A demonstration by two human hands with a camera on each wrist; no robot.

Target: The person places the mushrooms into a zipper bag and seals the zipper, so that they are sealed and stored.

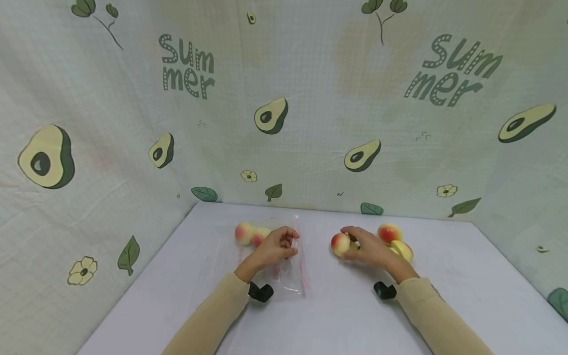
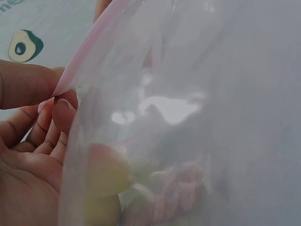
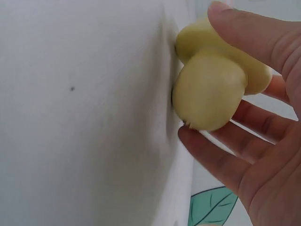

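My left hand (image 1: 272, 249) pinches the pink zip edge of a clear plastic bag (image 2: 141, 70) between thumb and fingers. Inside the bag lie red-and-yellow peaches (image 1: 243, 233), seen blurred through the film in the left wrist view. Over on the right, my right hand (image 1: 366, 248) curls thumb and fingers round a red-and-yellow peach (image 1: 340, 244) at the tabletop. Pale yellow fruit (image 3: 209, 89) shows between those fingers in the right wrist view, with a second rounded fruit (image 3: 258, 77) pressed close behind it.
Beyond my right wrist are another red-and-yellow peach (image 1: 389, 232) and a yellow fruit (image 1: 403, 250). The white table (image 1: 328, 315) meets a printed cloth backdrop (image 1: 310, 162) at its back and sides. A small black device (image 1: 384, 291) sits at each wrist.
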